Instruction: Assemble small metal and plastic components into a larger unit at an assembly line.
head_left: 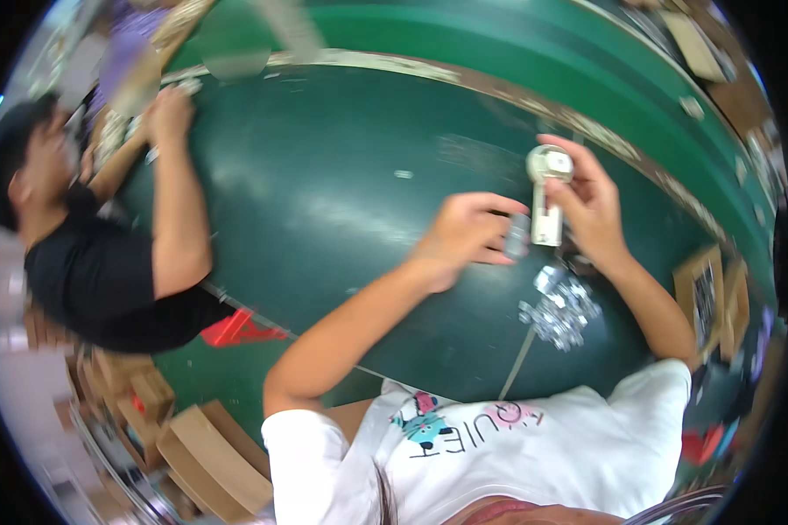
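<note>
Your right hand (592, 203) grips a white plastic part with a round head and flat stem (547, 194), held upright above the dark green table (324, 210). Your left hand (468, 238) pinches a small grey metal piece (517, 236) right beside its stem. A pile of shiny metal pieces (560, 308) lies just below.
</note>
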Demonstrator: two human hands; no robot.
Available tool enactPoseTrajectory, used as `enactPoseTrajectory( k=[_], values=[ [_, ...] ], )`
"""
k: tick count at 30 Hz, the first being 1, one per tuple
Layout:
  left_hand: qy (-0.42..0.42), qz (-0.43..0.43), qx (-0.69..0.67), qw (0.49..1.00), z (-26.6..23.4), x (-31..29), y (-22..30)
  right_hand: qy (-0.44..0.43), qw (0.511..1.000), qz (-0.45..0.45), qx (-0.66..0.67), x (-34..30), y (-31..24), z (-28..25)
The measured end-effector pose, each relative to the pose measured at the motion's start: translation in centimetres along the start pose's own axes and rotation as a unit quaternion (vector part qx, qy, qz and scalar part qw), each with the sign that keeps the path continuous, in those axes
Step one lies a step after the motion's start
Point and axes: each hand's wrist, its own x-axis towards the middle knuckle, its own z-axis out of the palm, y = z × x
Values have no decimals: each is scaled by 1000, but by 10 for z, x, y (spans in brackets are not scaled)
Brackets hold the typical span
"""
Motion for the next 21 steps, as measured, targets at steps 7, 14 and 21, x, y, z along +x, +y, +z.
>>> enactPoseTrajectory(
  k=[7,14,21],
  values=[
    [-4,-43,1,999,26,2,6,70,994,-9,-88,-42,16,-8],
    [-11,-59,7,998,26,-1,-3,38,992,-43,-113,-44,20,-2],
    [-9,-72,5,997,25,-1,-5,27,991,-17,-130,-43,16,0]
  ],
)
